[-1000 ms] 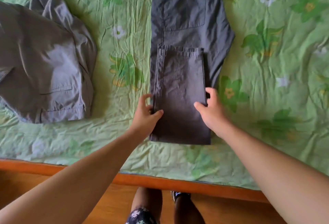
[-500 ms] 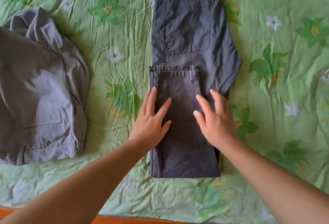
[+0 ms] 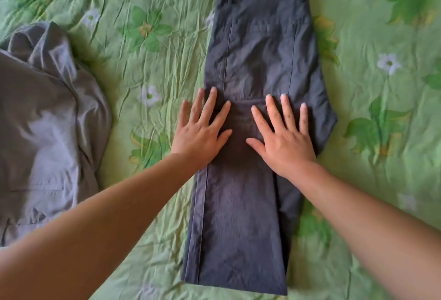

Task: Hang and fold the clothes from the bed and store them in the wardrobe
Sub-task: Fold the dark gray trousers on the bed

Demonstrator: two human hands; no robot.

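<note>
Neither grip holds anything: my left hand [image 3: 200,132] and right hand [image 3: 284,139] lie flat, fingers spread, on the dark trousers [image 3: 253,61] folded on the bed [image 3: 381,180]. Uneven pressure could skew the fold.

Bare green bedspread [image 3: 381,180] is lying open to the right of the dark trousers [image 3: 257,61]; a narrower strip is running between them and the grey garment [image 3: 40,120] at left; both forearms are crossing the near edge.
</note>
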